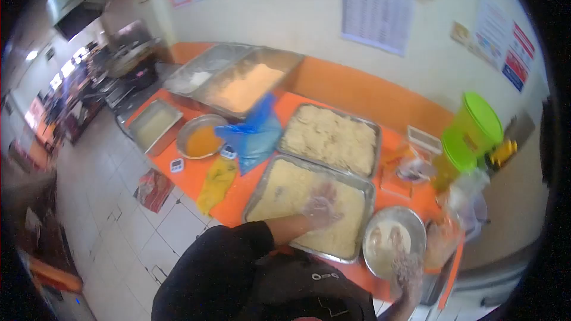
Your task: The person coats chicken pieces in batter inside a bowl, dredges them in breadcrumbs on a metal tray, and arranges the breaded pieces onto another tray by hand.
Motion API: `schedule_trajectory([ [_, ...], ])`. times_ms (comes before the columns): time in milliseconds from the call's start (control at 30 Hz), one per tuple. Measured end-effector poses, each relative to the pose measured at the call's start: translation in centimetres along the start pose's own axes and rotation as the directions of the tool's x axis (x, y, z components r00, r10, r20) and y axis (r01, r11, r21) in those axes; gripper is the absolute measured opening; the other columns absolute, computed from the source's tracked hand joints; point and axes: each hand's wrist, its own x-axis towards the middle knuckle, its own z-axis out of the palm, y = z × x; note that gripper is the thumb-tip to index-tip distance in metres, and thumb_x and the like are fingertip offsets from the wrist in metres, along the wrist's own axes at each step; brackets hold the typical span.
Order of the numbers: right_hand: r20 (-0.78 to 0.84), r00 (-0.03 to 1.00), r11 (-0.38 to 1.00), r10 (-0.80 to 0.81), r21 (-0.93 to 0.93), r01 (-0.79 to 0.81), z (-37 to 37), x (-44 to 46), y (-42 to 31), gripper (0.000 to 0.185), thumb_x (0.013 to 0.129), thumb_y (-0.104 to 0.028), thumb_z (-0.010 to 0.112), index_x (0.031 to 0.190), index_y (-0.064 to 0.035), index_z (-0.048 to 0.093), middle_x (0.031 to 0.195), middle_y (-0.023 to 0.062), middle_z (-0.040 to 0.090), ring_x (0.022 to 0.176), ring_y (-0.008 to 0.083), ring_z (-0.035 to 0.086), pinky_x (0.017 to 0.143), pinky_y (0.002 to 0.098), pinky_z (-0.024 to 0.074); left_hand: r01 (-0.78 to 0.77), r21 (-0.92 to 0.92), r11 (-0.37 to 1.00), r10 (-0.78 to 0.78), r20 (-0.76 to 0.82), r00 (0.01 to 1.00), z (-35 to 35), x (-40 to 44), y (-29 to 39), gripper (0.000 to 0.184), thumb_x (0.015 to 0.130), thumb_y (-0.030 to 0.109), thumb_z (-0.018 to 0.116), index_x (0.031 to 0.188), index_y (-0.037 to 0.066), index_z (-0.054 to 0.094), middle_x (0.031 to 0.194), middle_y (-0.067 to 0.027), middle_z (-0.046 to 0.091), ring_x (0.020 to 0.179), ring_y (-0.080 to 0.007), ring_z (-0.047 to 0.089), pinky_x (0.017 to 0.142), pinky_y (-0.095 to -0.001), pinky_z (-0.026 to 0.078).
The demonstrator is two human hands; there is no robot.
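Note:
My left hand [323, 207], in what looks like a clear glove, lies over the pale crumbs in a metal tray [253, 209]. Its fingers are stretched out and grip nothing that I can see. Coated with clumps of crumbs, my right hand [408, 270] is at the near rim of a round metal bowl [421, 233]. Its fingers point into the bowl and look apart, though the coating blurs them. Milky liquid [385, 255] fills the bowl, with a few pinkish-brown pieces [397, 237] in it. Behind the crumb tray stands a second tray [379, 142] full of coated, pale flat pieces [330, 136].
A blue plastic bag [259, 142], yellow cloth [217, 184], bowl of orange liquid [203, 141] and small timers [176, 165] are on the left. Deep metal pans [288, 62] hold orange and white powder along the wall. Green-lidded tubs [473, 133] and plastic bags [467, 196] crowd the right.

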Motion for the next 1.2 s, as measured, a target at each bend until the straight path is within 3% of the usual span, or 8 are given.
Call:
schedule_trajectory([
  [167, 0.007, 1.0, 0.999, 0.028, -0.032, -0.028, 0.3, 1.4, -0.5, 0.031, 0.076, -0.008, 0.066, 0.106, -0.0058, 0.059, 0.102, 0.0089, 0.062, 0.091, 0.0195, 0.059, 0.078, 0.0348, 0.0491, 0.079, 0.013, 0.997, -0.076, -0.179, 0.981, -4.5, 0.8, 0.8, 0.089, 0.082, 0.06, 0.037, 0.138, -0.007, 0.02, 0.146, -0.0249, 0.011, 0.137, -0.0378, 0.007, 0.108, -0.0539, 0.003],
  [367, 0.018, 0.999, 0.997, 0.033, -0.074, -0.031, 0.4, 1.3, -0.3, 0.03, 0.075, -0.007, 0.066, 0.105, -0.0056, 0.06, 0.101, 0.009, 0.062, 0.089, 0.0197, 0.06, 0.078, 0.0346, 0.049, 0.194, 0.014, 0.981, -0.194, 0.094, 0.976, -2.0, 0.3, -0.9, 0.09, 0.082, 0.059, 0.04, 0.138, -0.008, 0.017, 0.146, -0.0257, 0.009, 0.137, -0.0383, 0.006, 0.108, -0.0541, 0.001],
  [567, 0.026, 0.999, 0.994, 0.031, -0.11, -0.028, 0.4, 2.3, -1.1, 0.029, 0.075, -0.007, 0.066, 0.103, -0.0055, 0.061, 0.1, 0.009, 0.063, 0.088, 0.02, 0.06, 0.077, 0.0344, 0.0489, 0.195, -0.073, 0.978, -0.208, -0.312, 0.927, 3.9, -0.6, -3.5, 0.094, 0.082, 0.06, 0.041, 0.138, -0.01, 0.011, 0.145, -0.0298, 0.008, 0.136, -0.0407, 0.005, 0.108, -0.0528, 0.003],
  [667, 0.032, 0.999, 0.993, 0.033, -0.118, -0.029, 0.5, 1.9, -0.9, 0.028, 0.075, -0.007, 0.066, 0.103, -0.0054, 0.061, 0.099, 0.009, 0.063, 0.088, 0.0201, 0.06, 0.077, 0.0343, 0.0489, 0.129, -0.017, 0.991, -0.129, -0.241, 0.962, 1.5, -0.9, -3.2, 0.089, 0.08, 0.06, 0.044, 0.136, -0.007, 0.024, 0.139, -0.0324, 0.023, 0.134, -0.0398, 0.018, 0.108, -0.0507, 0.01],
  [767, 0.034, 0.999, 0.992, 0.029, -0.124, -0.024, 0.4, 2.0, -0.8, 0.028, 0.075, -0.007, 0.066, 0.102, -0.0053, 0.061, 0.098, 0.009, 0.063, 0.087, 0.0202, 0.06, 0.077, 0.0342, 0.0488, 0.326, -0.331, 0.885, -0.211, 0.34, 0.917, -10.2, -1.7, 0.9, 0.079, 0.08, 0.057, 0.048, 0.124, -0.009, 0.042, 0.128, -0.0311, 0.039, 0.126, -0.0378, 0.033, 0.103, -0.0503, 0.022],
  [867, 0.036, 0.999, 0.991, 0.026, -0.131, -0.021, 0.3, 2.1, -0.6, 0.027, 0.075, -0.007, 0.066, 0.102, -0.0052, 0.062, 0.098, 0.0091, 0.064, 0.087, 0.0203, 0.06, 0.076, 0.0341, 0.0488, 0.036, -0.214, 0.976, 0.063, 0.441, 0.895, -5.3, -5.8, -0.2, 0.051, 0.079, 0.04, 0.056, 0.101, -0.006, 0.061, 0.091, -0.0216, 0.063, 0.086, -0.0353, 0.061, 0.073, -0.0521, 0.046],
  [1033, 0.049, 0.999, 0.989, 0.008, -0.148, -0.001, 0.2, 2.2, -0.1, 0.026, 0.075, -0.006, 0.066, 0.101, -0.005, 0.062, 0.096, 0.0091, 0.064, 0.086, 0.0204, 0.06, 0.076, 0.034, 0.0487, 0.014, 0.456, 0.89, -0.153, 0.268, 0.951, 4.0, -6.5, 1.9, 0.022, 0.079, 0.013, 0.053, 0.094, 0.001, 0.064, 0.077, -0.0134, 0.063, 0.078, -0.0266, 0.062, 0.075, -0.0455, 0.046],
  [1200, 0.069, 0.997, 0.988, -0.038, -0.144, 0.048, -0.8, 1.1, 0.1, 0.025, 0.075, -0.006, 0.066, 0.1, -0.0049, 0.063, 0.095, 0.0091, 0.064, 0.085, 0.0206, 0.061, 0.075, 0.0338, 0.0486, -0.12, 0.145, 0.982, 0.08, 0.258, 0.963, -0.2, -5.6, 1.5, 0.017, 0.077, 0.013, 0.055, 0.084, 0.002, 0.067, 0.083, -0.0167, 0.064, 0.077, -0.0311, 0.062, 0.07, -0.045, 0.048],
])
